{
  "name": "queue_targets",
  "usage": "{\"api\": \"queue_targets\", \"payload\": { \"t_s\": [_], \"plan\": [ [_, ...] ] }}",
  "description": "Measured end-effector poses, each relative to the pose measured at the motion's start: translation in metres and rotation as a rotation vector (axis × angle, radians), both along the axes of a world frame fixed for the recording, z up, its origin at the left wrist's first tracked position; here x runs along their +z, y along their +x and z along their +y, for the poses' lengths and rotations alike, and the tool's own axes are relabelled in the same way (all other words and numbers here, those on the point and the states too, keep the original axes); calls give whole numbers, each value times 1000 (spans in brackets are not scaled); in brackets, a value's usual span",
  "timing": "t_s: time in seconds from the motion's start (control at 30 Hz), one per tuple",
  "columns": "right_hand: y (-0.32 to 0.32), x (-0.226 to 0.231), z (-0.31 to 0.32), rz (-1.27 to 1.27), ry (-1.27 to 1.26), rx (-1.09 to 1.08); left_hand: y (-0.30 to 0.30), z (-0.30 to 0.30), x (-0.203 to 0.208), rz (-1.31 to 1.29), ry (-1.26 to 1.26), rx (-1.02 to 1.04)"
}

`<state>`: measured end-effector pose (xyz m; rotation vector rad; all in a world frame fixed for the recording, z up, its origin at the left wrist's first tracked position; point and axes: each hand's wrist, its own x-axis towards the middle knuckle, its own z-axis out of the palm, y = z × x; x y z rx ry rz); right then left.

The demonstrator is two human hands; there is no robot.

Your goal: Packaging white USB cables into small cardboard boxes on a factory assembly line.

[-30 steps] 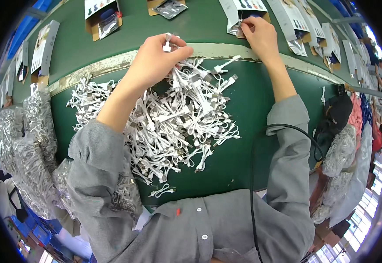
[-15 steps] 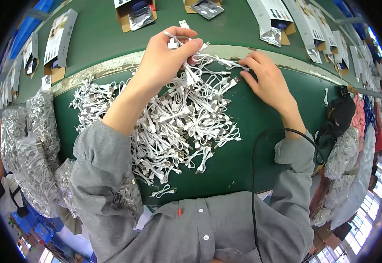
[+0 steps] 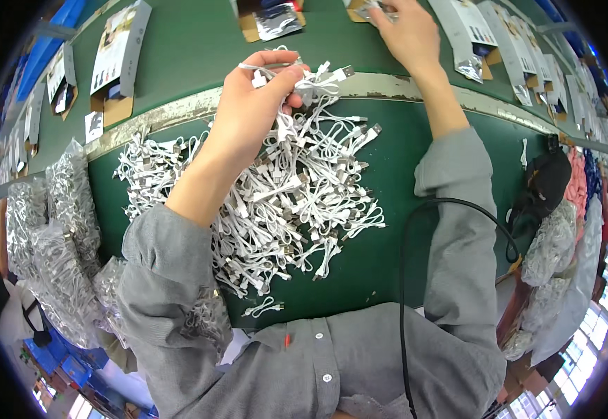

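A large tangled heap of short white USB cables (image 3: 276, 202) covers the green tabletop. Above its far edge, my left hand (image 3: 258, 94) is closed around a bunch of white cables (image 3: 321, 77), their plugs poking out between thumb and fingers. My right hand (image 3: 410, 31) reaches over the far rail to an opened carton (image 3: 357, 10) at the top edge. Its thumb and fingertips close in at a silver pouch (image 3: 372, 11) there; blur and the picture's edge hide what they pinch.
More opened cartons (image 3: 121, 52) with silver pouches stand along the green surface beyond the worn metal rail (image 3: 374, 85). Bagged cables (image 3: 73, 202) lie at the left. A black cord (image 3: 403, 293) hangs in front of my right arm, and a black cap-like item (image 3: 545, 181) lies at right.
My right hand has moved from the cables up and away to the carton. The cartons have shifted to the right. My left hand has stayed over the heap, still holding cables.
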<state>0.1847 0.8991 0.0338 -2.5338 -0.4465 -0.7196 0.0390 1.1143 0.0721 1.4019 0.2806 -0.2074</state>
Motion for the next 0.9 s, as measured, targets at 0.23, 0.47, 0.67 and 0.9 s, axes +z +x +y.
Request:
{"api": "queue_targets", "payload": {
  "t_s": [0.23, 0.47, 0.67, 0.9],
  "plan": [
    [-93, 40, 21, 484, 333, 551, 0, 2, -5, -43, 40, 96],
    [-92, -2, 18, 514, 263, 561, 2, 5, -4, -62, -57, 16],
    [-92, -9, 23, 1031, 754, 799, 0, 0, 5, -129, -230, -35],
    [-85, 33, -11, 1120, 593, 754, 4, 4, -8, -149, -93, 123]
  ]
}}
